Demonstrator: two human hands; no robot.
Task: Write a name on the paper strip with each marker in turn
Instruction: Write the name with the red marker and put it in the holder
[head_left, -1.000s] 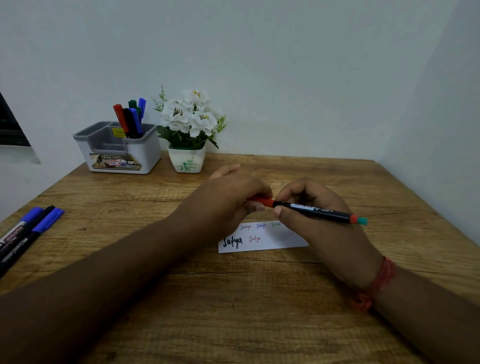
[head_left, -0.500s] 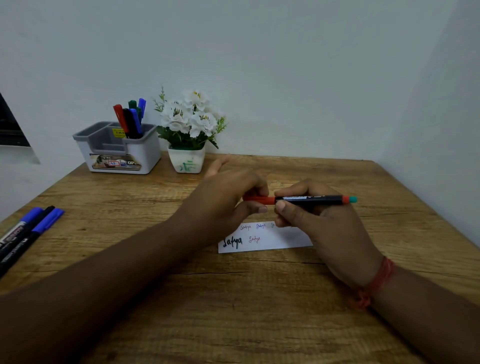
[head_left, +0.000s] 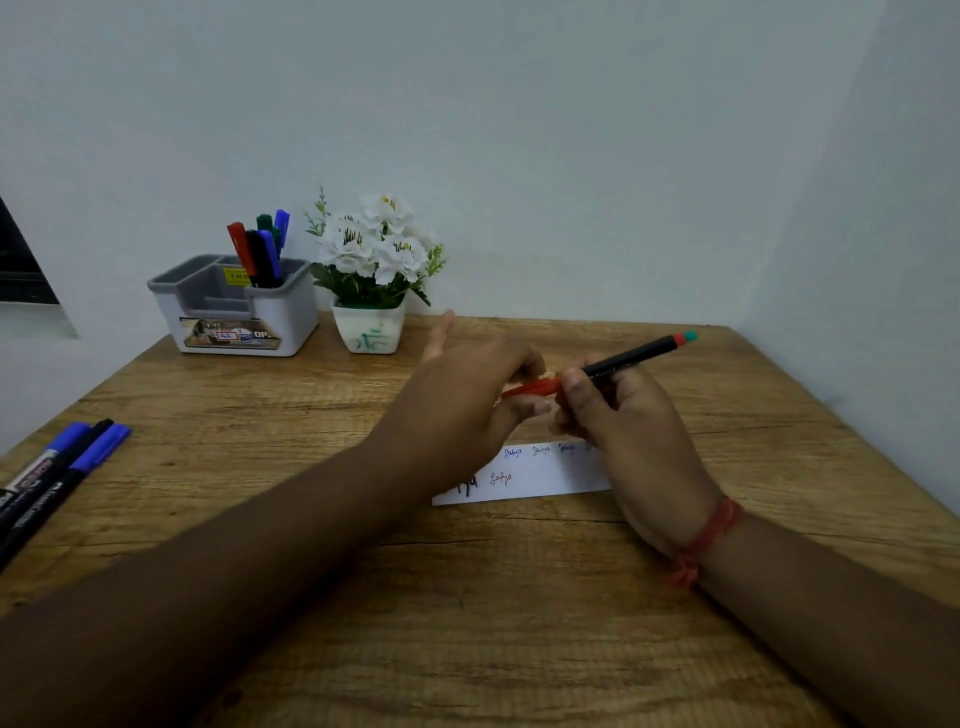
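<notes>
Head view, looking down on a wooden worktop (head_left: 519, 623) set into a corner of pale walls. Near the middle, both hands meet above a white paper strip (head_left: 550, 475) that lies flat on the wood, with small names in blue and red along it and a larger black one partly hidden under the left wrist. The right hand (head_left: 618, 415) curls its fingers around the black barrel of a marker (head_left: 631, 358), whose far end, red-banded with a teal tip, tilts up toward the right edge. The left hand (head_left: 467, 395) pinches the marker's red cap (head_left: 532, 388) between thumb and fingers, with one finger stretched out toward the back edge. Whether the cap sits on the barrel or has come free is hard to tell. A red thread band (head_left: 704, 540) circles the right wrist. At the left edge lie three markers (head_left: 57, 473) side by side, two with blue caps and one black. Toward the back left corner stands a grey and white organiser (head_left: 234, 306) holding upright pens (head_left: 260, 249) in red, black, green and blue, and just beside it a small white pot of white flowers (head_left: 371, 270).
</notes>
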